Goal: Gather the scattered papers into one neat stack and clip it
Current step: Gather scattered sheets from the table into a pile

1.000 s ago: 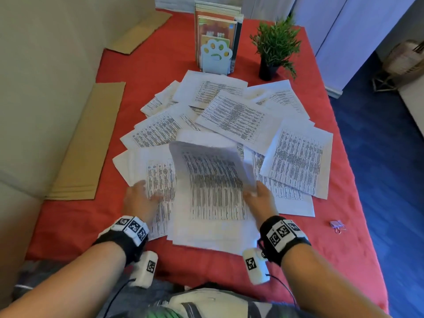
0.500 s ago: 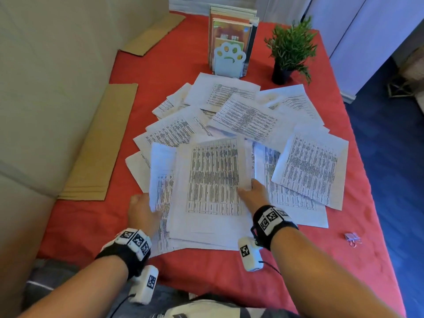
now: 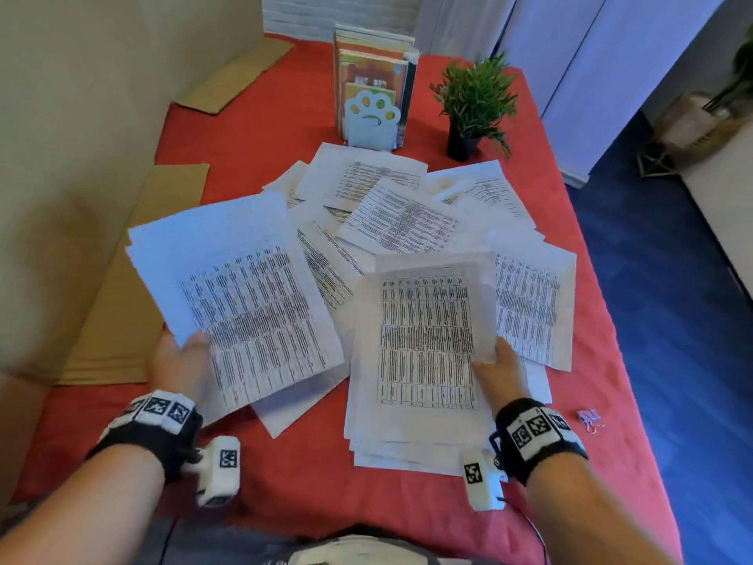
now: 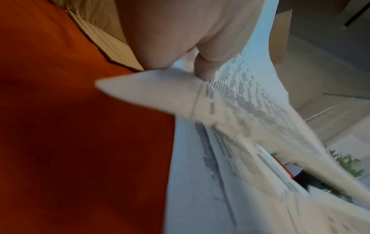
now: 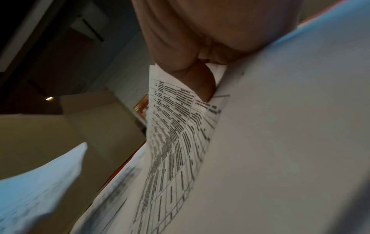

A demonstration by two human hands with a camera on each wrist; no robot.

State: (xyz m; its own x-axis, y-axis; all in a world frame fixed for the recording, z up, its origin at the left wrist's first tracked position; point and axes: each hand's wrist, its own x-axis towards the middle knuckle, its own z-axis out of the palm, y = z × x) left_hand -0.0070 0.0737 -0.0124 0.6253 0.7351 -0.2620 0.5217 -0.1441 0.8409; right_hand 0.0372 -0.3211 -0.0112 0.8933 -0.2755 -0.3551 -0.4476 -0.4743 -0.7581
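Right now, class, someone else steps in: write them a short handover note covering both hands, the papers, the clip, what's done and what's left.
Left hand holds a lifted bunch of sheets by the near edge. Right hand pinches the top sheet of the near stack.
Loose sheets lie scattered farther back on the red table. The clip lies unused, right of the stack.
Done: partial gathering. Left: merge, collect the rest, square up, clip.

Printed sheets are lying scattered and overlapping across the red tablecloth. A small bundle is tilting up at the left, a rough stack (edges uneven) is sitting beside it, and a lilac binder clip is lying apart, near the right edge.
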